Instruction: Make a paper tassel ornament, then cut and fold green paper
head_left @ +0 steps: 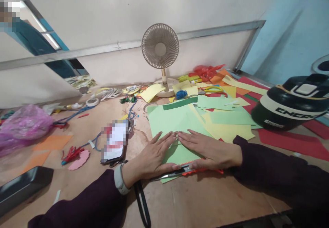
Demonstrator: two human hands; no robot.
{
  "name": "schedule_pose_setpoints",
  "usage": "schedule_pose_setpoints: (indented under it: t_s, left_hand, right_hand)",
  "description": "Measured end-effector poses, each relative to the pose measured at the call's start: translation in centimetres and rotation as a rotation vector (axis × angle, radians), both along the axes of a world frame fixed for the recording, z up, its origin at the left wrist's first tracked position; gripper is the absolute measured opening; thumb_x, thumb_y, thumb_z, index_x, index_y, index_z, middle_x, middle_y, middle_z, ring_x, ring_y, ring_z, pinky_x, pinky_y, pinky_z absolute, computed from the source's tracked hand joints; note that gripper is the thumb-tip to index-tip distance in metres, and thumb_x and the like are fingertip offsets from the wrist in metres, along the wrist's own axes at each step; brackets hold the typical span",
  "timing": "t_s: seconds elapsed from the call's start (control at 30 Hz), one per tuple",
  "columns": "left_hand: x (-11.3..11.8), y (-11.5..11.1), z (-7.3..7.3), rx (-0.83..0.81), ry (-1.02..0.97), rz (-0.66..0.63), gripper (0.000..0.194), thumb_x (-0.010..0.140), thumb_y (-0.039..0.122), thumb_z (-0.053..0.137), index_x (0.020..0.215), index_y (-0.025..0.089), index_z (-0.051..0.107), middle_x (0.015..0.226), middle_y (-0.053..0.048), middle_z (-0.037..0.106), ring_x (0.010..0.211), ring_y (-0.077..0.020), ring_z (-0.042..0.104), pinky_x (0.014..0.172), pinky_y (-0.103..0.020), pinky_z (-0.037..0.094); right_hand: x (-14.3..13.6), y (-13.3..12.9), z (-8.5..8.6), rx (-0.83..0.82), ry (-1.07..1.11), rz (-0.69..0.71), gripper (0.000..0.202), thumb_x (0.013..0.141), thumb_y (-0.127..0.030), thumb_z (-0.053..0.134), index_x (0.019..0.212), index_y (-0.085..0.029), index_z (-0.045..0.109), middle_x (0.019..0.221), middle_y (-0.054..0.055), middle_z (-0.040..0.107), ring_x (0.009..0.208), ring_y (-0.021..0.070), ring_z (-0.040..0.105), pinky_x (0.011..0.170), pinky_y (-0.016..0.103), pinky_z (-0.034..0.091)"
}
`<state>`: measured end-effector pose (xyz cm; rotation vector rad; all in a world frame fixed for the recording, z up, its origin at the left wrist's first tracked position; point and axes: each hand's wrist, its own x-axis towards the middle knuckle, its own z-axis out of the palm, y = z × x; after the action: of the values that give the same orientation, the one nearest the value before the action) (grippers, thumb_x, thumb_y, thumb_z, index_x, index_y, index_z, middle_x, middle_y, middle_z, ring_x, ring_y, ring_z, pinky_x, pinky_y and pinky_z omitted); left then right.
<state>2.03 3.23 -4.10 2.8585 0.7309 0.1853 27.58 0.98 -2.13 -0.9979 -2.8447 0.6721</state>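
Light green paper (172, 118) lies on the wooden table in front of me. Both my left hand (156, 154) and my right hand (203, 149) rest flat on it, fingers spread and pointing inward, fingertips almost touching. Under my thumbs, along the paper's near edge, is a thin metal and black tool (183, 169), which looks like a cutter. Something orange-red with a toothed edge (203, 170) shows beside it, partly under my right hand. A dark green strip (180, 103) lies across the paper's far end.
A fan (160, 48) stands at the back. A phone (115, 142) lies left of the paper, near a pink plastic bag (28, 127). Coloured sheets, scissors (213, 90) and a large black jug (293, 101) are on the right. A person (38, 39) is at the far left.
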Motion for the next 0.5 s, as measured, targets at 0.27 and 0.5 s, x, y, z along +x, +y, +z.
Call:
schedule_pose_setpoints:
  t_s: [0.27,0.5]
  left_hand:
    - [0.1,0.0,0.5,-0.06,0.04,-0.004,0.085,0.089,0.067,0.036,0.151,0.021,0.002,0.157,-0.01,0.018,0.145,-0.0234,0.012,0.119,-0.046,0.007]
    - [0.3,0.1,1.1,-0.06,0.119,-0.056,0.08,0.088,0.07,0.034,0.151,0.026,0.011,0.157,-0.01,0.007,0.145,-0.0283,0.008,0.117,-0.05,0.006]
  right_hand:
    - [0.1,-0.1,-0.3,0.058,-0.017,0.008,0.088,0.087,-0.066,0.041,0.148,-0.007,0.021,0.154,0.019,0.015,0.144,0.0277,0.013,0.118,0.048,0.008]
    - [0.0,-0.5,0.4,0.05,-0.097,-0.004,0.095,0.083,-0.072,0.039,0.147,-0.004,0.023,0.153,0.022,0.015,0.143,0.0318,0.014,0.117,0.053,0.007]
